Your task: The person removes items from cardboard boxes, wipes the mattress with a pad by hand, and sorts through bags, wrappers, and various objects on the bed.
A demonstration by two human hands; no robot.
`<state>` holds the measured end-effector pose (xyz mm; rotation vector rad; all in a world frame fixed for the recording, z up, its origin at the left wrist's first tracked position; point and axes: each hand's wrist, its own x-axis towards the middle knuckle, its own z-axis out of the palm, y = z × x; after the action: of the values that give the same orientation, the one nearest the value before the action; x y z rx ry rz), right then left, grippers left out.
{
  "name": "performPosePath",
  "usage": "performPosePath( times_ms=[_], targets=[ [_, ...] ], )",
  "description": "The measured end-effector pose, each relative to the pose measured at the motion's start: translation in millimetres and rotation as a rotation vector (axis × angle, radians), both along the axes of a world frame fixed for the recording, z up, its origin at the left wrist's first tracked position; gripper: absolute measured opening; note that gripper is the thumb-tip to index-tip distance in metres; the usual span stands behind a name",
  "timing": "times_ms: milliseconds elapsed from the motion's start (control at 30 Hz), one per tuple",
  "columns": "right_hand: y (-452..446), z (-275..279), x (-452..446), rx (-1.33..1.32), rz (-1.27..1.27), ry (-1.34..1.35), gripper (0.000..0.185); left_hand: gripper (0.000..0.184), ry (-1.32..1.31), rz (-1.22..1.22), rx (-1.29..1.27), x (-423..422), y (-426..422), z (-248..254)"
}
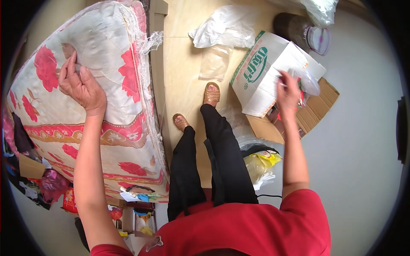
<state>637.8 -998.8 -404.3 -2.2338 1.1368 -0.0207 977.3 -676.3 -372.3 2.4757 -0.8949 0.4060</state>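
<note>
Over the flowered bedding (pixel 106 81) on the left, my left hand (pixel 82 87) is raised with its fingers partly curled and apart, and nothing shows in it. My right hand (pixel 289 93) is at the open cardboard box (pixel 316 106) on the right, its fingers bent close together and slightly blurred. A white box flap with green print (pixel 260 68) lies just left of that hand. Clear plastic (pixel 309 83) and some red items stick out beside the fingers. Whether the right hand grips anything cannot be made out.
White plastic bags (pixel 226 27) lie on the floor ahead, near a dark lidded container (pixel 294 32). A yellow and clear bag (pixel 261 164) sits beside my right leg. Boxes and a pink bag (pixel 53 185) are at the lower left.
</note>
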Motion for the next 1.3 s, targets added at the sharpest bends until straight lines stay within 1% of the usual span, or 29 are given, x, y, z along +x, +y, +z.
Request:
performPosePath(
  times_ms=[33, 67, 133, 200, 267, 300, 333, 367, 433, 467, 500, 600, 667, 700, 800, 867, 900, 967, 1000, 1033, 1067, 1133, 1200, 1267, 1300],
  targets=[
    [19, -19, 25, 0.236, -0.054, -0.046, 0.032, 0.032, 0.008, -0.004, -0.007, 0, 0, 0],
    [30, -67, 32, 0.409, -0.063, -0.053, 0.044, 0.033, 0.018, -0.004, -0.009, 0, -1, -1],
    [52, -152, 47, 0.527, -0.185, 0.085, 0.063, 0.033, 0.036, -0.005, -0.011, -1, 0, 0],
    [47, -260, 32, 0.421, -0.196, 0.367, 0.081, 0.034, 0.054, -0.004, 0.002, -2, 1, 0],
    [40, -313, 30, 0.487, -0.464, 0.426, 0.087, 0.034, 0.065, -0.001, 0.005, -3, 1, -1],
    [43, -306, 44, 0.486, -0.528, 0.49, 0.091, 0.035, 0.101, 0.011, 0.004, -3, 1, -2],
    [45, -338, 35, 0.49, -0.544, 0.483, 0.08, 0.035, 0.112, 0.018, 0.016, -4, 0, -2],
    [42, -364, 23, 0.578, -0.44, 0.569, 0.073, 0.035, 0.127, 0.025, 0.024, -5, -1, -1],
    [44, -360, 25, 0.558, -0.31, 0.611, 0.06, 0.036, 0.143, 0.029, 0.036, -5, -1, 0],
    [52, -354, 25, 0.453, -0.287, 0.569, 0.055, 0.036, 0.148, 0.029, 0.041, -5, -1, 1],
    [58, -335, 33, 0.343, -0.265, 0.524, 0.05, 0.036, 0.153, 0.028, 0.041, -5, -1, 2],
    [70, -274, 55, 0.07, -0.031, 0.325, 0.049, 0.037, 0.161, 0.037, 0.037, -6, -2, 3],
    [48, -264, 72, 0.124, -0.045, 0.464, 0.047, 0.037, 0.166, 0.036, 0.027, -6, -2, 3],
    [40, -267, 78, 0.156, -0.051, 0.531, 0.047, 0.037, 0.167, 0.031, 0.02, -6, -2, 3],
    [8, -319, 75, 0.042, -0.197, 0.414, 0.037, 0.038, 0.154, 0.026, 0.036, -5, -2, 2],
    [-7, -345, 72, 0.116, -0.208, 0.459, 0.028, 0.037, 0.14, 0.026, 0.068, -7, -1, 2],
    [-10, -349, 65, 0.148, -0.215, 0.486, 0.028, 0.037, 0.134, 0.029, 0.079, -7, -2, 2],
    [10, -324, 64, 0.062, -0.101, 0.267, 0.024, 0.037, 0.099, 0.03, 0.091, -7, -2, 4],
    [23, -314, 59, 0.026, -0.062, 0.115, 0.018, 0.037, 0.081, 0.023, 0.091, -6, 0, 4],
    [36, -294, 55, 0.051, -0.096, -0.13, 0.014, 0.037, 0.075, 0.009, 0.081, -5, -1, 2],
    [46, -256, 52, -0.009, -0.003, -0.249, 0.01, 0.037, 0.045, -0.026, 0.094, -2, 2, 2],
    [57, -144, 55, -0.065, 0.046, -0.246, 0.014, 0.037, 0.041, -0.038, 0.049, -3, -2, 1],
    [42, -58, 39, -0.104, 0.06, -0.295, 0.02, 0.036, 0.025, -0.042, 0.063, 3, 4, -5],
    [3, -5, -1, -0.326, -0.019, -0.285, 0.021, 0.036, -0.007, -0.034, 0.075, 2, 7, -1],
    [-18, 31, -20, -0.525, -0.022, -0.179, 0.02, 0.035, -0.021, -0.03, 0.073, 2, 4, -1]
  ],
)
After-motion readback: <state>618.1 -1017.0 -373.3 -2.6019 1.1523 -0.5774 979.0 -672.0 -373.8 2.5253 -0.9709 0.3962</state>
